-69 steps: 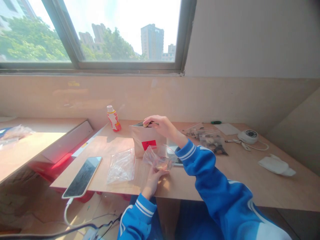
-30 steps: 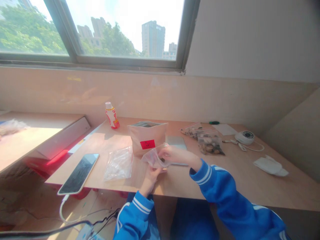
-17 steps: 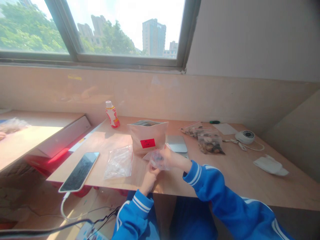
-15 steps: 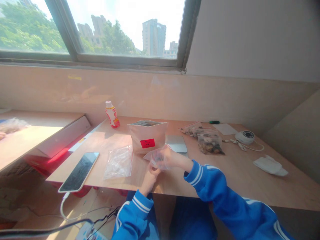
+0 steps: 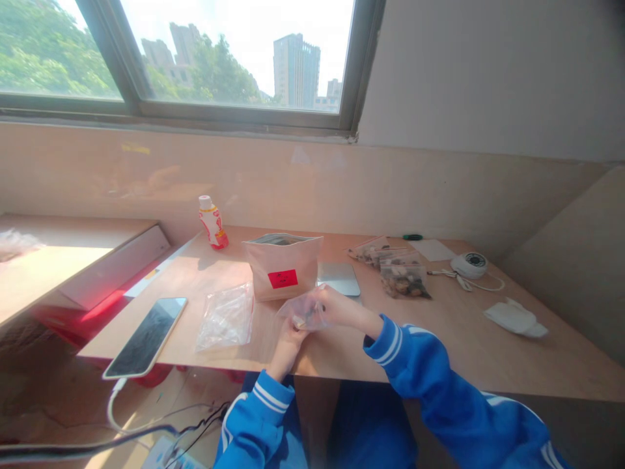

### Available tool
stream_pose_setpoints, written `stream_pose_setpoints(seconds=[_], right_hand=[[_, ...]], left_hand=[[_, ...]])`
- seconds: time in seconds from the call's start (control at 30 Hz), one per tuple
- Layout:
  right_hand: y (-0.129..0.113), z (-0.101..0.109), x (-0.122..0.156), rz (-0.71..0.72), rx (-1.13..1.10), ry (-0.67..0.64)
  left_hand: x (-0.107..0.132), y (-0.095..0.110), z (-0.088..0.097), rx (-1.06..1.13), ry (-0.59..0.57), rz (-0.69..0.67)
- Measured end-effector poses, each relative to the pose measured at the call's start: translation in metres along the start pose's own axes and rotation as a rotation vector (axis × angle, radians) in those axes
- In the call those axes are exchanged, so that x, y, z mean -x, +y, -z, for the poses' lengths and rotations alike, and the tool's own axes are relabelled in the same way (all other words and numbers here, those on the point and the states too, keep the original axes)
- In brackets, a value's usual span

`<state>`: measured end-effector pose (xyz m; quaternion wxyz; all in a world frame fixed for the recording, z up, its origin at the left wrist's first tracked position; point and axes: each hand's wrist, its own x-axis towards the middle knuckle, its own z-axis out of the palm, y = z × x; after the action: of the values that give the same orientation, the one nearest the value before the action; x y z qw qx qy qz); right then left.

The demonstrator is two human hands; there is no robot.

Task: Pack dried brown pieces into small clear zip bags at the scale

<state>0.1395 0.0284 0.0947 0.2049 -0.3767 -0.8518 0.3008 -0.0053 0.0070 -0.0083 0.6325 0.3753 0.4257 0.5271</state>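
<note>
Moved: right hand [image 5: 344, 309] has come down from the kraft pouch [image 5: 280, 270] to a small clear zip bag [image 5: 303, 312].
Phone: [image 5: 145, 337] lies at 9 o'clock from the hands on the counter [image 5: 488, 352].
Left hand: [image 5: 288, 348] fingers grip the bag from below.
Zip bag: held just off the counter, at 6 o'clock from the pouch.
Right hand: fingers closed on the bag's upper side.
Nut bag: [image 5: 403, 280] lies at 2 o'clock from the hands.

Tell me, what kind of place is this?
Probably a room in a city building, set up for desk work. A wooden desk sits under a window with tall buildings outside, and it holds a phone and small zip bags.
</note>
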Motion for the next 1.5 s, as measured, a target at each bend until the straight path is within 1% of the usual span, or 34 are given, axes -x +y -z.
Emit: stream_pose_setpoints(seconds=[0.1,0.17,0.27,0.37,0.4,0.47,0.5,0.57,0.63,0.7,0.8,0.87,0.93,1.03,1.2,1.3,1.43,1.5], right_hand=[[-0.002,0.007,0.002,-0.097,-0.01,0.111],[-0.004,0.014,0.005,-0.163,-0.059,0.199],[-0.009,0.031,0.01,-0.179,-0.205,0.257],[-0.019,0.052,0.009,-0.148,-0.369,0.318],[-0.025,0.059,0.006,-0.125,-0.41,0.368],[-0.037,0.07,-0.005,-0.063,-0.447,0.509],[-0.043,0.074,-0.013,-0.025,-0.433,0.589],[-0.053,0.077,-0.031,0.053,-0.337,0.72],[-0.058,0.074,-0.05,0.114,-0.174,0.791],[-0.057,0.067,-0.066,0.158,-0.02,0.777],[-0.048,0.055,-0.077,0.193,0.11,0.673],[-0.043,0.05,-0.077,0.204,0.161,0.642],[-0.039,0.046,-0.074,0.217,0.214,0.623],[-0.038,0.043,-0.07,0.226,0.315,0.559],[-0.045,0.041,-0.07,0.169,0.5,0.537],[-0.049,0.041,-0.07,0.146,0.539,0.522],[-0.047,0.038,-0.067,0.147,0.517,0.522],[-0.045,0.036,-0.063,0.158,0.49,0.514]], left_hand=[[0.001,-0.001,-0.002,-0.061,-0.032,-0.022],[0.004,0.001,-0.004,-0.043,-0.051,0.001],[0.01,0.007,-0.007,0.02,-0.087,0.051],[0.014,0.012,-0.008,0.062,-0.117,0.109],[0.014,0.012,-0.008,0.06,-0.114,0.12],[0.014,0.011,-0.007,0.057,-0.094,0.132],[0.013,0.01,-0.007,0.061,-0.087,0.135],[0.012,0.008,-0.007,0.069,-0.09,0.146],[0.012,0.008,-0.009,0.073,-0.101,0.17],[0.012,0.008,-0.011,0.066,-0.105,0.18],[0.01,0.008,-0.012,0.031,-0.102,0.124],[0.008,0.006,-0.011,0.008,-0.103,0.07],[0.006,0.004,-0.009,-0.001,-0.098,0.052],[0.004,0.001,-0.007,0.005,-0.097,0.055],[0.004,0.003,-0.008,0.014,-0.121,0.085],[0.005,0.003,-0.008,0.031,-0.131,0.112],[0.005,0.004,-0.008,0.061,-0.17,0.071],[0.007,0.006,-0.009,0.058,-0.167,0.066]])
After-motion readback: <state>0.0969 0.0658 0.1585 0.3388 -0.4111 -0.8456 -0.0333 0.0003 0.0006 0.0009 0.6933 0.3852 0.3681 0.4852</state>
